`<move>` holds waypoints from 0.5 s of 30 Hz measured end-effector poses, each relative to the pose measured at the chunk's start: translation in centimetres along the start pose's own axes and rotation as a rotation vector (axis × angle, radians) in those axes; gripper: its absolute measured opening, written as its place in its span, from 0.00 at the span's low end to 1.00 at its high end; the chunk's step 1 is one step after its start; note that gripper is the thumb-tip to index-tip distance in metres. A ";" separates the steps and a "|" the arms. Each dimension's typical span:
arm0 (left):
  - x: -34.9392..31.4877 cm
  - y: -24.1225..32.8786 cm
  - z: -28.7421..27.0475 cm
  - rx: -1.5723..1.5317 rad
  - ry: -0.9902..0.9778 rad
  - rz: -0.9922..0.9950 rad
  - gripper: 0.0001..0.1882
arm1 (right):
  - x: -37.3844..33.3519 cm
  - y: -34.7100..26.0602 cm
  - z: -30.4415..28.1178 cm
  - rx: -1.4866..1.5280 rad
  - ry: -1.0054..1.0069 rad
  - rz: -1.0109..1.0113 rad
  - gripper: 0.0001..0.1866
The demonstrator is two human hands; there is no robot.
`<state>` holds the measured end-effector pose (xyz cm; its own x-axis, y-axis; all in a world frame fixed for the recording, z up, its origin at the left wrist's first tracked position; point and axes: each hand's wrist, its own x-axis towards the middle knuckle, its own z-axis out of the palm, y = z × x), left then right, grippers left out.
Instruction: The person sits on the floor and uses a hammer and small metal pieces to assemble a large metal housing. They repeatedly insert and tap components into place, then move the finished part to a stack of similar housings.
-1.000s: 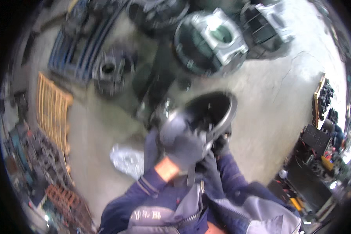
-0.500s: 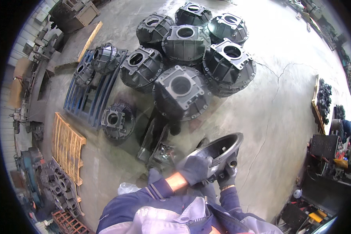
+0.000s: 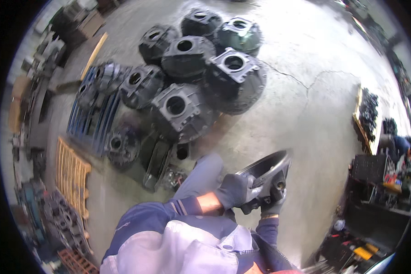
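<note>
I carry a dark cast-metal bell housing (image 3: 270, 181) in front of me, tilted, its round rim facing up and away to the left. My left hand (image 3: 236, 190), in a dark grey glove, is closed on the housing's near left side. On the near right, below a round boss, my gloved right hand (image 3: 274, 206) grips the same casting from underneath; its fingers are partly hidden. Left of the held piece, a group of similar bell housings (image 3: 187, 59) stands on the concrete floor, flanges and round openings facing up. The nearest of them (image 3: 180, 112) is past my bent knee.
A blue pallet (image 3: 96, 132) bearing two housings lies at left, with a wooden pallet (image 3: 73, 171) nearer. A single housing (image 3: 123, 146) and a dark metal channel (image 3: 155, 164) are close to my leg. At far right, another person (image 3: 399, 145) bends near a dark bench (image 3: 370, 169).
The floor housings have shifted left and slightly away in view as I turn right. My knee has come forward into view. Both hands keep hold of the bell housing.
</note>
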<state>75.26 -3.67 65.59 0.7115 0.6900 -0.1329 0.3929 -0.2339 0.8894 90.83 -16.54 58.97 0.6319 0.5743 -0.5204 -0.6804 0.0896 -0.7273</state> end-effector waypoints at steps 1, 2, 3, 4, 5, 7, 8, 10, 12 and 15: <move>1.1 0.3 0.3 -0.001 0.023 0.060 0.13 | 0.8 -0.9 0.0 0.051 0.004 0.022 0.19; 2.2 0.7 0.4 0.018 -0.030 0.116 0.11 | 1.5 -1.8 -0.1 0.144 -0.041 -0.008 0.19; 3.5 1.0 0.3 0.205 -0.096 0.201 0.09 | 2.5 -2.5 -0.1 0.012 0.018 -0.017 0.17; 5.3 1.4 0.5 0.237 -0.101 0.249 0.10 | 3.6 -3.3 -0.2 -0.097 0.107 -0.030 0.17; 7.1 1.9 0.9 0.258 0.061 0.333 0.11 | 4.7 -3.9 -0.3 -0.101 0.044 -0.103 0.16; 9.7 3.1 1.6 0.252 -0.106 0.188 0.14 | 7.0 -5.2 -0.7 0.084 0.176 0.048 0.16; 11.7 3.5 1.9 0.338 -0.163 0.182 0.15 | 8.2 -5.8 -0.9 0.353 0.285 0.279 0.17; 15.4 4.5 2.8 0.217 -0.204 0.059 0.17 | 10.7 -6.7 -1.1 0.448 0.287 0.206 0.20; 19.8 5.2 3.9 0.282 -0.262 0.068 0.18 | 13.5 -7.4 -1.2 0.490 0.275 0.071 0.20; 25.7 6.7 4.5 0.436 -0.342 0.159 0.21 | 17.7 -8.5 -1.9 0.476 0.369 0.075 0.18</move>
<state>98.77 9.38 66.12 0.9010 0.3793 -0.2107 0.4178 -0.6275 0.6570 108.52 -8.66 55.14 0.6047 0.2803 -0.7455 -0.7656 0.4627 -0.4471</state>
